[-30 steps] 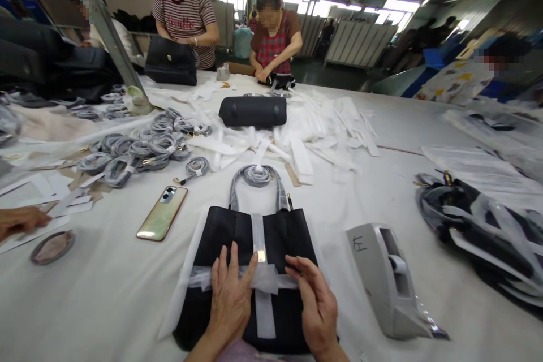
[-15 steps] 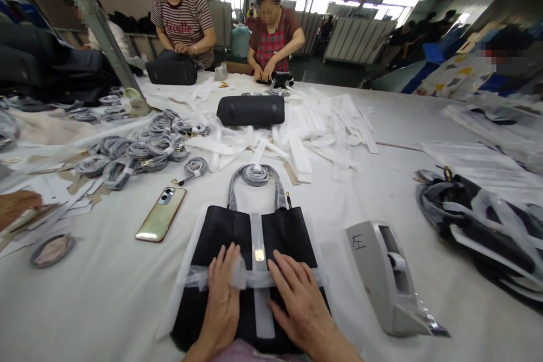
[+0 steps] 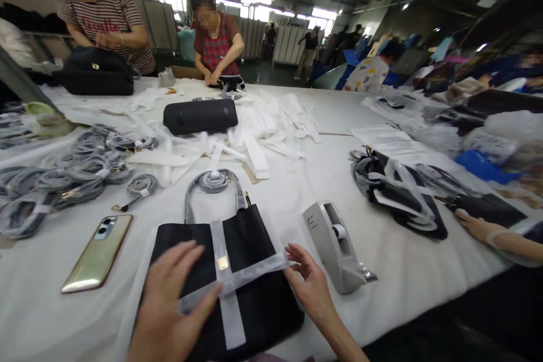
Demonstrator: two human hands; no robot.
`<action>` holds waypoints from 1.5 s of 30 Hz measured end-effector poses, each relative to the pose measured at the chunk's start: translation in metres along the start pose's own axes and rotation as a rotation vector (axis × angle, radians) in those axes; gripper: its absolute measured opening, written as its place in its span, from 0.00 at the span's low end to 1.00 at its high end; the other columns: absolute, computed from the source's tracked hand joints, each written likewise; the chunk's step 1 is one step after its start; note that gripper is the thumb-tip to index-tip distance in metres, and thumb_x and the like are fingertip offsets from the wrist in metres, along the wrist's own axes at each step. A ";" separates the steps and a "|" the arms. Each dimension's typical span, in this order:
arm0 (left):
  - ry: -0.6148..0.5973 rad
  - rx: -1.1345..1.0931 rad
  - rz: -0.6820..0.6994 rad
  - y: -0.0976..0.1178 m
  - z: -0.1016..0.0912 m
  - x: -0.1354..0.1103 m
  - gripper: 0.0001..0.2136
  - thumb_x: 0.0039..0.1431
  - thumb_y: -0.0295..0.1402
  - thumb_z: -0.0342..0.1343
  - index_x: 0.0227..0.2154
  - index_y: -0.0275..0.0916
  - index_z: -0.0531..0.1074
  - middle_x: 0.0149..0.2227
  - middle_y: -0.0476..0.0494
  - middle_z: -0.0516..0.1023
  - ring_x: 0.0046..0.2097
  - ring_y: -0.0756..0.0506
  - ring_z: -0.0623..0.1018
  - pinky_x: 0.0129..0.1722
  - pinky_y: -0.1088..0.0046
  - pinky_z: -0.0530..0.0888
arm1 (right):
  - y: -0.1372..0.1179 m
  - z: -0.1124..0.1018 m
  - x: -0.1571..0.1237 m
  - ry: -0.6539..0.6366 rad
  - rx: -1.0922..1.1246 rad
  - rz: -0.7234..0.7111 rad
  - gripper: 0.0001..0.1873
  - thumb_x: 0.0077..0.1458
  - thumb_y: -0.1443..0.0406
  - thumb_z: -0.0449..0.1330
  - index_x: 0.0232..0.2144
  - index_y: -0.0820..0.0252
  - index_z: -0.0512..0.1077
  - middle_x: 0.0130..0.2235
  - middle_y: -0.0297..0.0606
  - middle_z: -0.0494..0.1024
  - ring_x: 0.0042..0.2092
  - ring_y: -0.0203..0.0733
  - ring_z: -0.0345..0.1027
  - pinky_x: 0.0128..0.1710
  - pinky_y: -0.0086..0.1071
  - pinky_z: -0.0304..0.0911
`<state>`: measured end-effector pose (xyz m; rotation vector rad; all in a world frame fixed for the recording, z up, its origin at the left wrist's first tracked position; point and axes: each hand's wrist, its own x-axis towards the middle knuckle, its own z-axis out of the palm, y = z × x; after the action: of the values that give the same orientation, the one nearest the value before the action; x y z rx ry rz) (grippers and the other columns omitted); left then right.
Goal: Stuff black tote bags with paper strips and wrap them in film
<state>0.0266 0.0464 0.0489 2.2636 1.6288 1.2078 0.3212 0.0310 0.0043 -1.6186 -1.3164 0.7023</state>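
A black handbag [image 3: 267,300] lies on the table before me, its wrapped handles [image 3: 190,198] pointing away. One white strip [image 3: 233,322] runs down its middle past a small gold clasp. Another translucent strip [image 3: 258,269] crosses the bag from side to side. Over the bag's left part hovers my left hand [image 3: 167,300], blurred, with fingers and thumb apart and nothing in it. My right hand [image 3: 311,288] is at the bag's right edge, by the end of the cross strip; its fingers are loosely bent and apart. Whether they touch the strip I cannot tell.
A grey tape dispenser [image 3: 335,246] stands right of the bag, a phone [image 3: 97,251] left. Coiled straps [image 3: 76,164] and white strips [image 3: 258,153] cover the table behind. A co-worker's hand [image 3: 479,229] rests on a dark piece at right. Two people work across the table.
My hands have moved apart from the bag's middle: the left lifted leftward, the right slid to the right edge. The cross strip now slants. The view has turned right, showing a co-worker's hand.
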 end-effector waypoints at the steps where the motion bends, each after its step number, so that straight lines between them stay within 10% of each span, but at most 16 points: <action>1: -0.098 -0.008 0.111 0.011 0.019 -0.002 0.25 0.55 0.44 0.59 0.54 0.45 0.64 0.54 0.40 0.68 0.54 0.37 0.71 0.53 0.57 0.70 | -0.001 0.001 -0.001 0.046 -0.052 -0.061 0.16 0.53 0.61 0.61 0.44 0.60 0.71 0.41 0.45 0.79 0.39 0.45 0.75 0.36 0.35 0.73; 6: -0.444 -0.094 0.214 0.028 0.075 -0.011 0.12 0.65 0.34 0.45 0.47 0.41 0.69 0.45 0.40 0.74 0.44 0.43 0.76 0.44 0.66 0.73 | -0.001 0.003 -0.008 0.155 -0.288 -0.531 0.07 0.57 0.71 0.57 0.36 0.57 0.73 0.37 0.40 0.78 0.39 0.42 0.73 0.40 0.37 0.70; 13: -0.913 -0.540 -0.286 0.023 0.055 0.026 0.15 0.63 0.42 0.47 0.25 0.39 0.67 0.25 0.50 0.67 0.30 0.48 0.70 0.31 0.75 0.66 | 0.006 0.003 -0.012 0.171 -0.333 -0.670 0.09 0.55 0.77 0.57 0.34 0.59 0.71 0.32 0.39 0.78 0.33 0.40 0.71 0.34 0.36 0.68; 18: -0.967 -0.863 -0.711 0.009 0.069 0.026 0.23 0.52 0.57 0.51 0.23 0.40 0.58 0.21 0.56 0.54 0.24 0.51 0.58 0.25 0.75 0.65 | 0.010 -0.001 -0.018 0.125 -0.381 -0.748 0.14 0.54 0.79 0.56 0.39 0.60 0.71 0.33 0.40 0.77 0.35 0.41 0.71 0.34 0.36 0.68; 32: -0.958 -0.782 -0.570 0.041 0.036 0.036 0.21 0.57 0.53 0.49 0.25 0.39 0.64 0.22 0.54 0.57 0.26 0.50 0.58 0.26 0.76 0.57 | -0.012 0.028 -0.023 0.235 -0.450 -0.611 0.15 0.56 0.73 0.55 0.45 0.58 0.70 0.37 0.42 0.74 0.38 0.44 0.69 0.37 0.41 0.69; 45: -0.989 -1.127 -0.919 0.067 0.041 0.056 0.25 0.47 0.59 0.58 0.26 0.41 0.60 0.17 0.59 0.55 0.19 0.55 0.51 0.18 0.78 0.49 | -0.015 0.027 -0.013 0.320 -0.394 -0.635 0.12 0.56 0.77 0.54 0.38 0.57 0.71 0.31 0.39 0.74 0.34 0.42 0.68 0.34 0.38 0.69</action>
<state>0.1101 0.0792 0.0846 0.8730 0.9096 0.3756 0.2873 0.0265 0.0050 -1.3985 -1.6632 -0.2037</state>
